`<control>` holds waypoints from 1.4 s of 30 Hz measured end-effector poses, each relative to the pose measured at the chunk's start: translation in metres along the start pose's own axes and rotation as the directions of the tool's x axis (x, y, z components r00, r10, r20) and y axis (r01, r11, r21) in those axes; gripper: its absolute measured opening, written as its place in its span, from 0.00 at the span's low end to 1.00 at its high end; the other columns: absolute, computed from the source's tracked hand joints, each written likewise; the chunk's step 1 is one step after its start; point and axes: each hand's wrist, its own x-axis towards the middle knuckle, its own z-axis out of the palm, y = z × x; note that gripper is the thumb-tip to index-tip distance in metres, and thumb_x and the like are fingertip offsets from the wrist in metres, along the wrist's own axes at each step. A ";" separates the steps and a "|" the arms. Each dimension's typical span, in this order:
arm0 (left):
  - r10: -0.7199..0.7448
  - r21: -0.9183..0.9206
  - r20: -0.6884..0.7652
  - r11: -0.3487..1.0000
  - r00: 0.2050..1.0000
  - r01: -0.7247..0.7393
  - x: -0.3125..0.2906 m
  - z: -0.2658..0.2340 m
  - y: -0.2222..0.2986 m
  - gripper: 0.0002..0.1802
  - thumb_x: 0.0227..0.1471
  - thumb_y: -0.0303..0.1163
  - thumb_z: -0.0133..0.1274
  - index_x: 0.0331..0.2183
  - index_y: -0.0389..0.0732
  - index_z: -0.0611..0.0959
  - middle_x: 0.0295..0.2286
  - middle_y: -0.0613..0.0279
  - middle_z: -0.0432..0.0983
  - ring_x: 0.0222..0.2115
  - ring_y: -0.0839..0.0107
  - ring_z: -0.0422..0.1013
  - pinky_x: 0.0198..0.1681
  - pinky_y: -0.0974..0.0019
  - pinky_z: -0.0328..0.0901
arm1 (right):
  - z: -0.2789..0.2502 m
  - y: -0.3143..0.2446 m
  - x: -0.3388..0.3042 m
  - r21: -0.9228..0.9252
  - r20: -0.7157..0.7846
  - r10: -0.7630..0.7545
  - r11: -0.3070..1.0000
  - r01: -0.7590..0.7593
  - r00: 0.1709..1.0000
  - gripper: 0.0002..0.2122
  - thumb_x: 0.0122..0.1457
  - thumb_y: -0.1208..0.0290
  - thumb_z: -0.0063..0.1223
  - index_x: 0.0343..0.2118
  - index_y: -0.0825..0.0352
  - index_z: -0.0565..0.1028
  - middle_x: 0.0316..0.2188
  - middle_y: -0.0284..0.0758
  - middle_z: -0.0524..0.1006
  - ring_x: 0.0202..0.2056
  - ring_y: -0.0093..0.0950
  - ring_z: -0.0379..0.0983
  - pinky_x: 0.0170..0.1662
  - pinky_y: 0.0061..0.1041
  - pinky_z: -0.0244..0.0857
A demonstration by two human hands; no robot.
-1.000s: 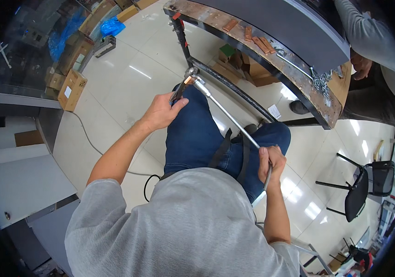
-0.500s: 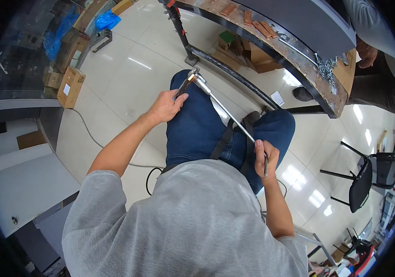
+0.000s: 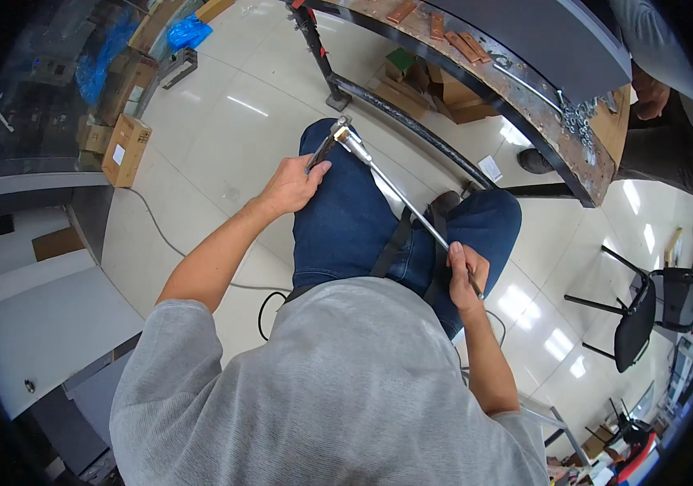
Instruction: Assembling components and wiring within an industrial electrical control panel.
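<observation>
My left hand point(image 3: 292, 186) is closed around the lower end of a dark, narrow metal piece point(image 3: 324, 151) above my left thigh. A nut or bolt sits at this piece's far end, too small to make out. A long silver socket wrench point(image 3: 408, 204) slants from there down to the right, its thick socket end against the metal piece. My right hand point(image 3: 466, 275) grips the wrench's near end over my right thigh, thumb along it. Below the fingers, a short darker handle end sticks out. The palm side of each hand is hidden.
A workbench point(image 3: 524, 116) ahead bears copper-coloured bars point(image 3: 461, 47), a long wrench point(image 3: 526, 84), a heap of small metal parts point(image 3: 579, 125) and a grey panel point(image 3: 524, 32). Another person's hand point(image 3: 648, 93) is beside it. Cartons point(image 3: 127, 151) stand left, black chairs point(image 3: 636, 324) right.
My right hand has turned slightly, and the wrench's handle end has swung from nearly upright to a slant toward the right. My left hand and the metal piece stay almost still.
</observation>
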 end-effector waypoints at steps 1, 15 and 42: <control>-0.003 -0.001 -0.001 1.000 1.000 0.003 0.001 0.000 0.000 0.22 0.60 0.45 0.49 0.31 0.32 0.80 0.22 0.44 0.76 0.26 0.46 0.73 0.34 0.53 0.67 | 0.000 -0.001 0.001 -0.001 0.003 0.001 1.000 -0.001 1.000 0.21 0.67 0.62 0.45 0.17 0.69 0.68 0.14 0.31 0.65 0.20 0.21 0.58 0.25 0.26 0.51; -0.110 -0.033 0.036 0.993 0.993 0.112 -0.035 0.007 -0.061 0.19 0.61 0.41 0.50 0.32 0.31 0.79 0.20 0.42 0.72 0.22 0.47 0.68 0.32 0.54 0.65 | 0.012 -0.008 0.015 -0.018 0.156 -0.011 1.000 0.014 0.988 0.21 0.68 0.65 0.46 0.18 0.70 0.69 0.14 0.31 0.66 0.19 0.20 0.57 0.23 0.25 0.53; -0.096 -0.090 -0.062 0.992 0.993 0.091 -0.036 0.026 -0.075 0.19 0.60 0.40 0.51 0.29 0.31 0.79 0.16 0.43 0.69 0.17 0.56 0.62 0.26 0.56 0.64 | 0.012 0.009 0.025 0.071 0.354 0.129 0.984 -0.164 0.926 0.20 0.67 0.65 0.46 0.17 0.69 0.68 0.14 0.28 0.64 0.19 0.18 0.56 0.24 0.23 0.51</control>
